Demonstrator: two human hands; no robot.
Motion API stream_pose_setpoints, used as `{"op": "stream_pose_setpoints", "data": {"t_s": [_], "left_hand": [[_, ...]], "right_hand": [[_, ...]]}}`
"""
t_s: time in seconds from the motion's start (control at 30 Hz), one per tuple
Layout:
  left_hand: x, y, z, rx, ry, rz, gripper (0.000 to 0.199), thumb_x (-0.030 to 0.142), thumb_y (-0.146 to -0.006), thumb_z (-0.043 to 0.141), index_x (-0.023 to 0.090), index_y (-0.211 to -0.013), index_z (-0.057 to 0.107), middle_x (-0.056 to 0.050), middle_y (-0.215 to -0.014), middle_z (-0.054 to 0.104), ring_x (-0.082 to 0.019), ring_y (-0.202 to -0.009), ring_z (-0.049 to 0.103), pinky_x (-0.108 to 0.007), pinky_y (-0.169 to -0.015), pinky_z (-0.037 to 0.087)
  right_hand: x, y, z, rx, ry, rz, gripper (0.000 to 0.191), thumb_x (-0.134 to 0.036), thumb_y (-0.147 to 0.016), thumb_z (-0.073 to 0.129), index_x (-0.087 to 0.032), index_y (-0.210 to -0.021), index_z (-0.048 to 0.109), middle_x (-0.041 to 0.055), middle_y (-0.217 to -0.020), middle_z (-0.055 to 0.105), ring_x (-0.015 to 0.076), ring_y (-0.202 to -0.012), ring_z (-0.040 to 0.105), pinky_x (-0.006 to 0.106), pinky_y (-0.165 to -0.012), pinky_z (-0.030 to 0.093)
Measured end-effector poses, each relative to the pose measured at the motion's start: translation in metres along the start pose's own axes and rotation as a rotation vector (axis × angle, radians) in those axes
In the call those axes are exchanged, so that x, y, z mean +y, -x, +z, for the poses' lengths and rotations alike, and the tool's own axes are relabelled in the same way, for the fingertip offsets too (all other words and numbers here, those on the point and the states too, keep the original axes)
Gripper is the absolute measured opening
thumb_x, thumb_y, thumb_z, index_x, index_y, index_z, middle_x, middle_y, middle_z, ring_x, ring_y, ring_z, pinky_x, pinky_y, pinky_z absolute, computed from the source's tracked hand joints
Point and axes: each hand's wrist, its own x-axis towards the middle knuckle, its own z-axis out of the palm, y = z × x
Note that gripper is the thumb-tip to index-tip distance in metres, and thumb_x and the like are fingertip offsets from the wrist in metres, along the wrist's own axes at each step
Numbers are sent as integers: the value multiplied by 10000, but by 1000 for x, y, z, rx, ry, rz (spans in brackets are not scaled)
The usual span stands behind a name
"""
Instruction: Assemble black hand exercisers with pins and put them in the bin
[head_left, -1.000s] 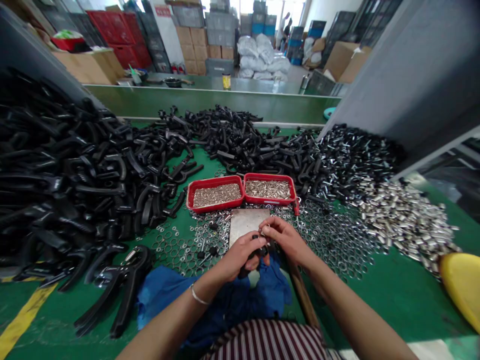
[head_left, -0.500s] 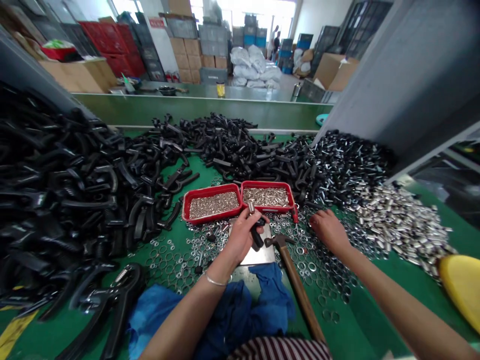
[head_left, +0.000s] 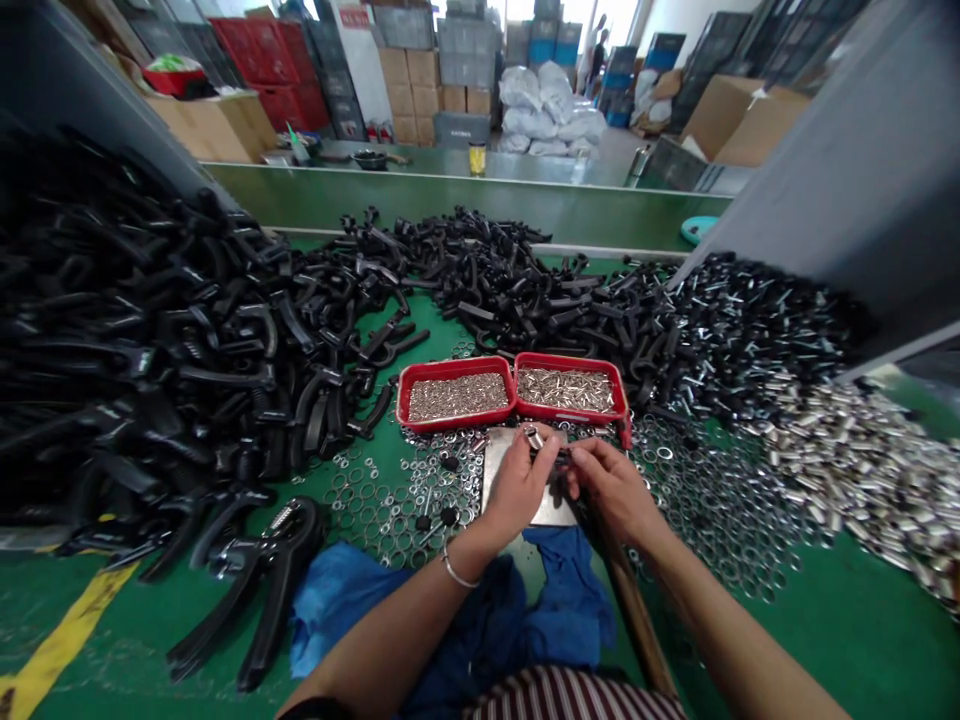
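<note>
My left hand (head_left: pixel 517 480) is closed around a small black plastic part with a shiny metal cylinder (head_left: pixel 534 437) at its upper end. My right hand (head_left: pixel 611 490) meets it from the right, thumb and fingers pinched at the black part's right side; what they hold is too small to make out. Both hands are above a flat metal plate (head_left: pixel 495 465). The hammer's wooden handle (head_left: pixel 634 610) runs down from beneath my right hand, which hides its head. Just beyond the hands stand two red trays, one with small metal pieces (head_left: pixel 457 398), the other with metal pins (head_left: pixel 566 390).
Black handles (head_left: pixel 225 330) are heaped left and behind. At right lie black-headed bolts (head_left: pixel 765 330), metal sleeves (head_left: pixel 862 460) and loose rings (head_left: pixel 727 500). A blue cloth (head_left: pixel 562 590) lies in front, and a sprung hand grip (head_left: pixel 255 590) at left. A grey pillar (head_left: pixel 840 190) rises at right.
My right hand has come left from the rings and bolts to the black part in my left hand. The view has shifted, so things sit further right.
</note>
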Motion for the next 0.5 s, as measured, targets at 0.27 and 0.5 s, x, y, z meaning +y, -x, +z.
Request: {"op": "stream_pose_setpoints", "data": {"t_s": [0.27, 0.5], "left_hand": [[-3, 4, 3, -35, -32, 17, 227, 400, -996, 443, 205, -1003, 558, -57, -992, 604, -197, -980, 576, -314, -905, 442], [3, 6, 6, -91, -35, 159, 180, 350, -991, 451, 206, -1000, 558, -62, -1015, 605, -197, -999, 573, -332, -941, 434]], "right_hand": [[4, 8, -1, -50, -42, 15, 284, -444, -824, 722, -238, -914, 548, -42, -669, 620, 135, -565, 577, 283, -578, 478], [3, 18, -13, 98, 463, -268, 214, -409, -794, 750, -253, -866, 621, 8, -805, 643, 184, -730, 607, 333, -706, 507]]}}
